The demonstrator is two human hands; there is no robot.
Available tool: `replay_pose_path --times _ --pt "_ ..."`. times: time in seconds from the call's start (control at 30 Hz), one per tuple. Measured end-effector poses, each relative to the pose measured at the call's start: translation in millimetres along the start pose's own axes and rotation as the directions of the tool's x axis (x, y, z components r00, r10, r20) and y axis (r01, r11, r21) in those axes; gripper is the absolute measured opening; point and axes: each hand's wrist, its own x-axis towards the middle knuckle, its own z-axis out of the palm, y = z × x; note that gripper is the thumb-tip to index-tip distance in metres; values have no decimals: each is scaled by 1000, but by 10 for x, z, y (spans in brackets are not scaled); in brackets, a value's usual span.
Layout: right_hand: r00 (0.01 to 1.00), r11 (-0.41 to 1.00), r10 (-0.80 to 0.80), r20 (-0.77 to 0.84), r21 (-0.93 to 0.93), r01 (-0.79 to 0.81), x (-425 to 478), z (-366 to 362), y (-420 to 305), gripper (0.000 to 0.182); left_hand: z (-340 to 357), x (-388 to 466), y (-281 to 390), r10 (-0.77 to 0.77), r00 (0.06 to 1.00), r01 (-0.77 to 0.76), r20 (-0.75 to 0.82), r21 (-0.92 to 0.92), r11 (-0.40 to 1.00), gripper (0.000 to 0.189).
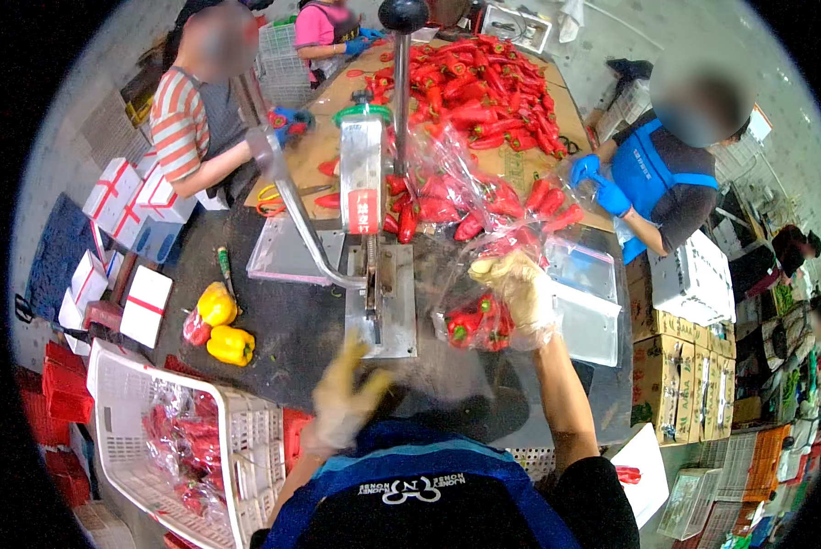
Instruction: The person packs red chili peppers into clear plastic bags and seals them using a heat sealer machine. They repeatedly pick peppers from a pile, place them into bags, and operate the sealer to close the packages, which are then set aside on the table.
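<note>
My right hand (520,295), in a pale glove, grips a clear plastic bag (445,302) over the dark tabletop. Red peppers (478,322) show inside it, below my fingers. My left hand (349,401), gloved as well and blurred by motion, holds nothing, its fingers apart near the table's front edge. Just beyond it stands a hand-lever bag sealing press (364,178) with a metal base plate (397,316). More bagged red peppers (445,199) lie behind my right hand. Flat clear plastic bags (585,316) lie to its right.
A heap of red peppers (479,89) covers the far cardboard. Yellow peppers (230,345) and a knife (225,267) lie left. A white plastic crate (225,439) holds bagged peppers at front left. Co-workers stand around the table; one's blue-gloved hands (599,185) are at the right. Orange-handled scissors (271,200) lie behind the lever.
</note>
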Motion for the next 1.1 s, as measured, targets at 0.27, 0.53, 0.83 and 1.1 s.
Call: replay_pose_path --times 0.27,0.53,0.83,1.1 --pt "996 979 81 27 -190 -74 -548 58 171 29 888 680 105 122 984 6 127 -716 698 84" --pt "997 933 63 34 -356 -47 -715 306 176 28 747 970 176 201 980 -140 7 -690 710 27" --pt "991 1000 -28 -129 -16 26 -783 160 183 28 252 705 -56 413 894 -180 172 -707 684 87" --pt "1000 996 3 -31 -85 -6 -864 9 195 36 505 957 69 361 844 -176 397 -431 885 55"
